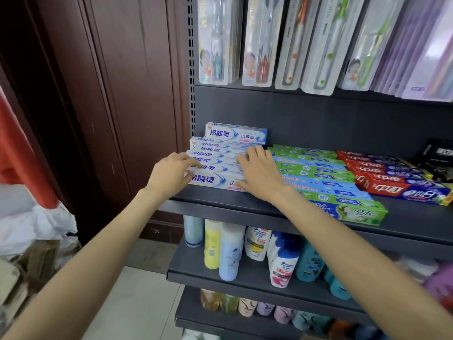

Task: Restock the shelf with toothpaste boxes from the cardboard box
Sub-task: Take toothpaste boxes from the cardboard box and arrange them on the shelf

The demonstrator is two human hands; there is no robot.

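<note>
Several white-and-blue toothpaste boxes (215, 165) lie in a row at the left end of the dark shelf (245, 202), and one more (236, 132) lies raised at the back of the row. My left hand (171, 173) touches the left ends of the front boxes with its fingers spread. On the right side of the same row rests my right hand (259, 171), palm down, fingers straight. Neither hand grips a box. The cardboard box (14, 285) shows only partly at the lower left, blurred.
Green-and-blue toothpaste boxes (326, 177) and red ones (392, 180) fill the shelf to the right. Toothbrush packs (282, 42) hang above. Shampoo bottles (257, 251) stand on the shelf below. A brown wooden panel (122, 94) borders the shelf at the left.
</note>
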